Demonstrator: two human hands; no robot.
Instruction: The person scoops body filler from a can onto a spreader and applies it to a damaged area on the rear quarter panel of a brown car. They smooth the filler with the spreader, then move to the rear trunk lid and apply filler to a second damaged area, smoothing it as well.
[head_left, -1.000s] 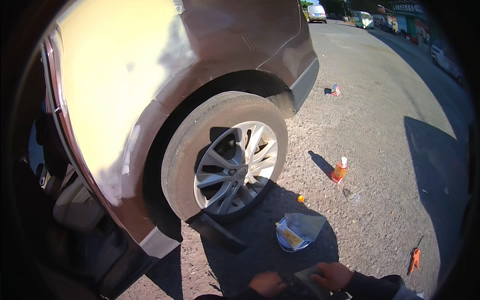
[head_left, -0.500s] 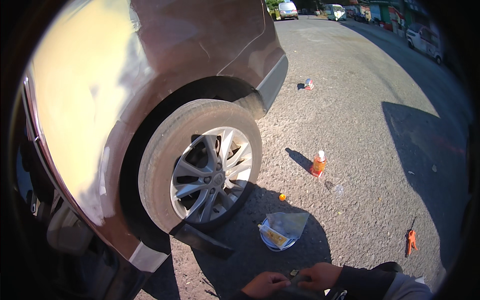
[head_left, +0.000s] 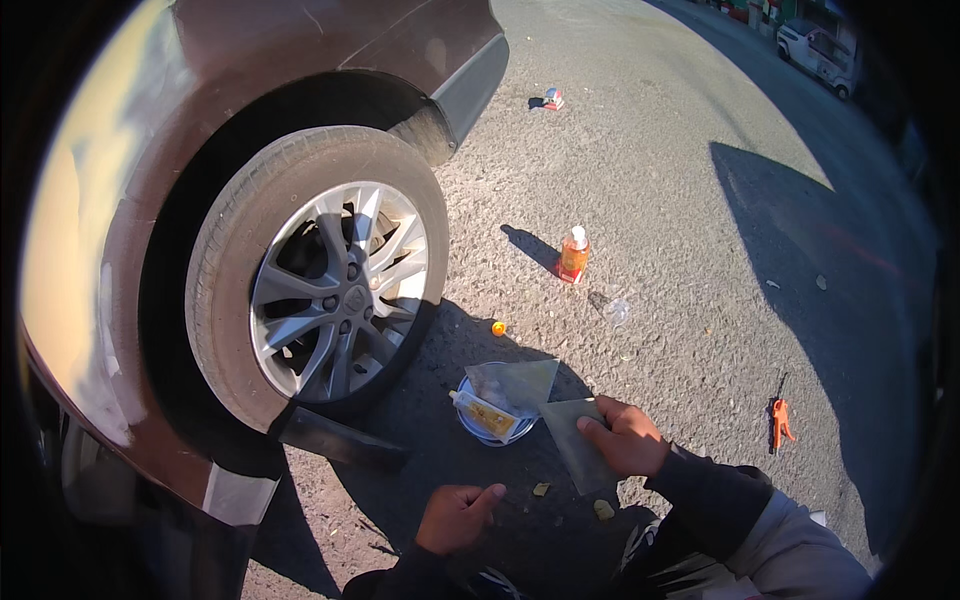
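Note:
My right hand [head_left: 630, 440] grips a thin, flat, grey-green spreader [head_left: 574, 445] between thumb and fingers, its far corner close to the dish. My left hand [head_left: 456, 520] is held lower and to the left, fingers curled in and thumb sticking out; nothing shows in it. Ahead of both hands a round dish with a blue rim [head_left: 482, 436] rests on the asphalt in shade. On it lie a pale tube with yellowish contents [head_left: 485, 414] and another flat, greyish, see-through sheet [head_left: 528, 384].
At the left stands a brown car with pale patches on its panel [head_left: 75, 230]; its wheel [head_left: 345, 290] is close by. A dark strip [head_left: 340, 440] juts out below. Around lie an orange cap [head_left: 499, 328], an orange-red bottle [head_left: 574, 256] and an orange clamp-like tool [head_left: 781, 424].
My hands were together at the lower edge and have parted. The right one has risen toward the dish with the spreader; the left has moved left. The view has shifted downward and right.

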